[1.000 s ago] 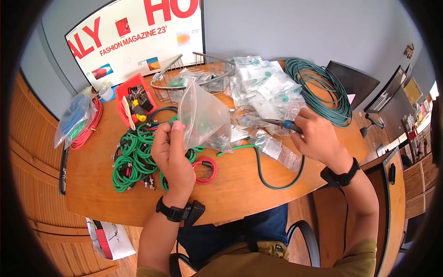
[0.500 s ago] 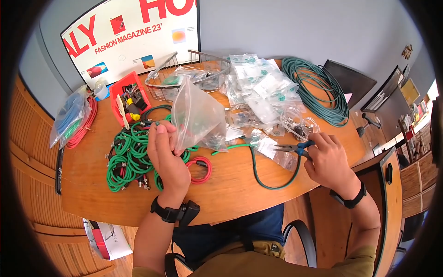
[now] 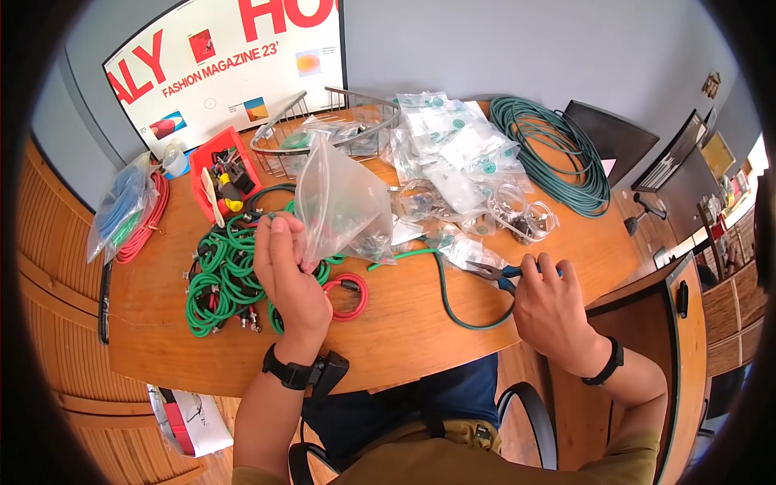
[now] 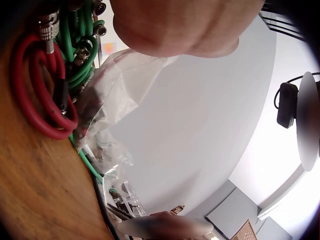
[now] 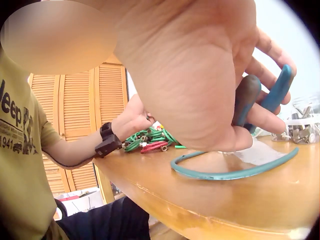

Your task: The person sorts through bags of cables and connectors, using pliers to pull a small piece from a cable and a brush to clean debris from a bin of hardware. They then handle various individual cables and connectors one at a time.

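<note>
My left hand pinches a clear plastic bag at its side, above the table. Small dark parts show through the bag's bottom. A tiny teal end pokes out at the left fingertips. In my right hand is a pair of long-nose pliers, its blue handles between palm and fingers. The pliers' tips overlap a small clear packet. Below them a dark green cable curves over the table. Left of the bag lie green coiled cables with metal connectors, and a red cable coil.
A wire basket and a red tool bin stand at the back. Clear packets pile up beside a large dark green cable coil. A clear container holds metal connectors. Bagged cables lie far left.
The right hand has drawn the pliers away from the packets, first right, then back toward the person and left. The left hand still holds the bag, almost in place.
</note>
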Motion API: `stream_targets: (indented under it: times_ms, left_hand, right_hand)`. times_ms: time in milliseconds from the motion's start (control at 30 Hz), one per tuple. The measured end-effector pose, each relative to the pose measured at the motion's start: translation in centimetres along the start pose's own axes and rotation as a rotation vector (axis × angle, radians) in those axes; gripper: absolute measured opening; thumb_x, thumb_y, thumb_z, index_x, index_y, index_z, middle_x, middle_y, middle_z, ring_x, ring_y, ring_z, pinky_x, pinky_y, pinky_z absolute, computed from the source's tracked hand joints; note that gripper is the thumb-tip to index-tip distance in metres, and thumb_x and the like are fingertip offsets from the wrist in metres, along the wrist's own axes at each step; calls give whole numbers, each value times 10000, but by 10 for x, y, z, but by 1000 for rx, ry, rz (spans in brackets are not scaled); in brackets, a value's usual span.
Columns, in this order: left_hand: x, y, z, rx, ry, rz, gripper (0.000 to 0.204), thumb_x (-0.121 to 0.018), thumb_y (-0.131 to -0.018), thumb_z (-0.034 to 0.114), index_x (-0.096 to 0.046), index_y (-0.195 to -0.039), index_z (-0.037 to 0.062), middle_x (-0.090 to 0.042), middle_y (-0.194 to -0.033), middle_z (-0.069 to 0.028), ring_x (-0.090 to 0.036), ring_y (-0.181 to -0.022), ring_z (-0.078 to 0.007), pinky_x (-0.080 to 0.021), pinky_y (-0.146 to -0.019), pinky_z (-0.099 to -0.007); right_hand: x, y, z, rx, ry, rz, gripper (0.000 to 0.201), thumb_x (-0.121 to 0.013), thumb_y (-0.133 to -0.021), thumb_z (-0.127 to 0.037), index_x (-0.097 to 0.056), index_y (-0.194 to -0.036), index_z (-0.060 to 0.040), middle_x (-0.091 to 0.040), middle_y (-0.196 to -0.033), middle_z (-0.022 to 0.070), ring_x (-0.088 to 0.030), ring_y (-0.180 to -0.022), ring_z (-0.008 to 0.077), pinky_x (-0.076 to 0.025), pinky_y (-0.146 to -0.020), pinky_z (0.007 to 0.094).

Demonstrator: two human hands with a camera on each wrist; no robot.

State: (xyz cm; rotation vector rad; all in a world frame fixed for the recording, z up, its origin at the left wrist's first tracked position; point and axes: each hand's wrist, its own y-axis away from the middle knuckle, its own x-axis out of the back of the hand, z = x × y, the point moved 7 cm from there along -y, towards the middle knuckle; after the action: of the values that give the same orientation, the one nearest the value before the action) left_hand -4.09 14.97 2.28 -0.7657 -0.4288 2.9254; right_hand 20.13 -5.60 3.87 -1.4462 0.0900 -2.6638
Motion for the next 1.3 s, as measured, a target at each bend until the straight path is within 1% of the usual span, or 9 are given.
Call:
stream_targets:
  times_ms: [100, 200, 333, 500, 700, 867, 933, 1167, 1300]
  left_hand:
    - [-1, 1, 1, -1, 8, -9, 259, -498, -1120, 288, -549, -934, 116, -337, -716, 78, -306, -625, -32, -256, -556, -222]
    - [0, 1, 2, 4, 13, -8, 260, -503, -1119, 291, -552, -937, 112, -331, -719, 82, -303, -629, -29, -254, -559, -222]
    - [0, 1, 2, 17, 23, -10, 262, -507, -1120, 294, -554, -945, 105, -330, -724, 84, -300, -633, -26, -255, -560, -222]
    - [2, 1, 0, 24, 10, -17, 254, -491, -1125, 291, -550, -963, 105, -338, -733, 81, -307, -644, -27, -261, -561, -224]
    - [-5, 2, 0, 21, 91, -28, 265, -450, -1121, 290, -453, -903, 139, -340, -748, 60, -308, -646, -45, -270, -563, -233]
    - [-3, 0, 0, 21, 141, -25, 284, -437, -1104, 283, -378, -856, 156, -321, -745, 52, -292, -640, -56, -273, -566, -237]
    - [0, -1, 0, -11, 115, -28, 273, -483, -1095, 266, -393, -861, 155, -339, -749, 55, -311, -643, -50, -270, -561, -238]
    - [5, -2, -7, 24, 64, 34, 278, -637, -1024, 130, -405, -875, 162, -444, -798, 67, -381, -661, -25, -280, -553, -225]
    - [2, -3, -8, 17, 70, 30, 310, -644, -990, 57, -369, -886, 154, -442, -847, 59, -384, -738, -33, -321, -665, -213]
  right_hand:
    - [-11, -6, -5, 46, -25, -37, 115, -641, -846, -179, -681, -766, -106, -552, -944, 65, -521, -929, 231, -379, -729, 373]
    - [-20, -8, -6, 81, -75, -27, 129, -643, -840, -190, -667, -752, -97, -554, -892, 65, -535, -871, 235, -389, -705, 375]
    - [-16, -4, 4, 60, -234, 79, 118, -678, -796, -180, -647, -746, -77, -558, -869, 87, -559, -797, 261, -426, -661, 381]
    - [-20, 1, 31, -204, -935, 81, 116, -738, -804, -51, -658, -836, 25, -615, -1019, 188, -654, -909, 378, -559, -754, 417]
    - [-16, -36, 25, -164, -926, 344, 217, -804, -844, -60, -712, -1004, 53, -565, -1176, 231, -662, -992, 414, -564, -828, 452]
    - [-32, -68, 2, -104, -913, 323, 247, -831, -862, -139, -746, -1009, 40, -563, -1159, 215, -666, -981, 412, -567, -830, 459]
    - [-42, -74, -1, -140, -901, 214, 229, -819, -860, -139, -756, -995, 34, -574, -1174, 199, -690, -903, 396, -577, -778, 468]
    - [-44, -75, 1, -102, -782, 276, 176, -810, -823, -131, -775, -926, 8, -625, -1124, 185, -703, -780, 372, -602, -708, 434]
    - [-38, -62, 25, -275, -1045, 307, 123, -806, -806, -60, -775, -906, 4, -662, -1052, 130, -707, -763, 270, -604, -688, 361]
